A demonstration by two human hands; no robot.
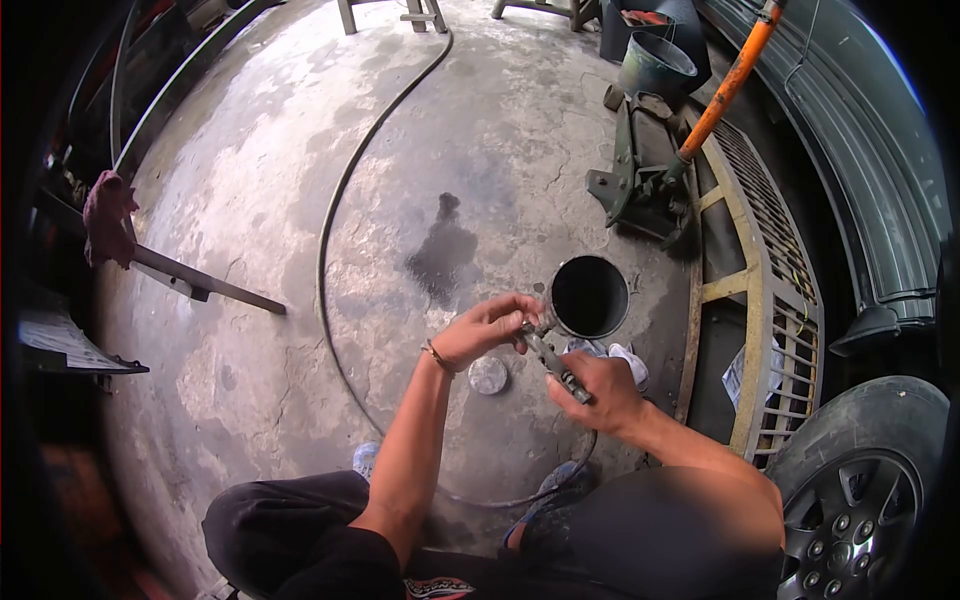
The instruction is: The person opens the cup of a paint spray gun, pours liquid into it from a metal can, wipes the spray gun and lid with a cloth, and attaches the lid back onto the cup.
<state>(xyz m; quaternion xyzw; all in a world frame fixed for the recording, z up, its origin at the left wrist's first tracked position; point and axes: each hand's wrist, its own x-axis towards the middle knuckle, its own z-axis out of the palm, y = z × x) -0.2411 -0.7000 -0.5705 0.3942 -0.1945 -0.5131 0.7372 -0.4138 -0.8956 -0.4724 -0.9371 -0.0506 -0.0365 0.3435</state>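
My right hand (608, 392) is wrapped around the rear of a grey metal gun-shaped tool (548, 358). At the tool's front end, the bent fingers of my left hand (492, 330) pinch its tip, and a bracelet circles that wrist. A dark hose (325, 225) loops over the floor and rises toward my right hand, where its end is hidden. Just beyond my hands stands a round container (588, 297) with a dark inside. A pale round disc or lid (488, 376) lies on the concrete below my left hand. Whitish crumpled cloth (630, 365) shows beside my right hand.
A floor jack (645, 170) with an orange handle (735, 80) stands at upper right, near a bucket (657, 65). A yellowish metal grille (755, 265) and a wheel (850, 500) line the right. At left, a metal bar (210, 280) juts out beside a reddish rag (108, 220).
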